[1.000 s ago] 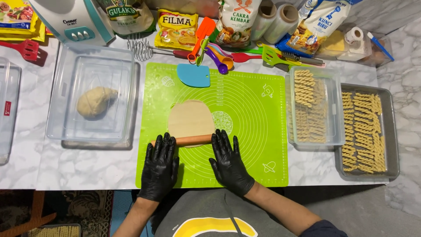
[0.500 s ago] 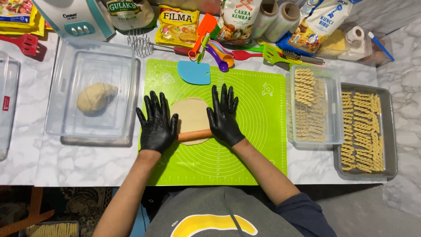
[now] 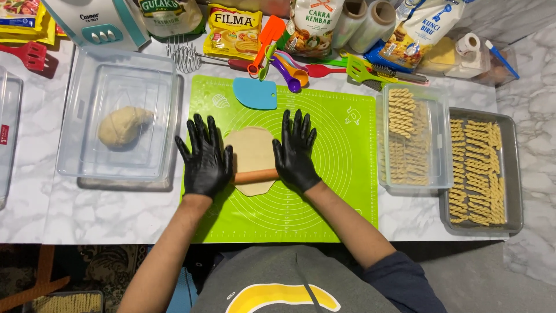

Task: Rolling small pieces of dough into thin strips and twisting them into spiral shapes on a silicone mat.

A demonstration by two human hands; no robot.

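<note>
My white marbled surface [image 3: 87,214], lit evenly from above.
It fills most of the frame in front of me; below its near edge I see a patterned dark rug [image 3: 98,258] at the lower left and plain grey floor [image 3: 492,278] at the lower right.

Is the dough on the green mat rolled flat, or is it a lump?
Flat: the dough lies as a thin sheet on the green mat, under the rolling pin.
</note>
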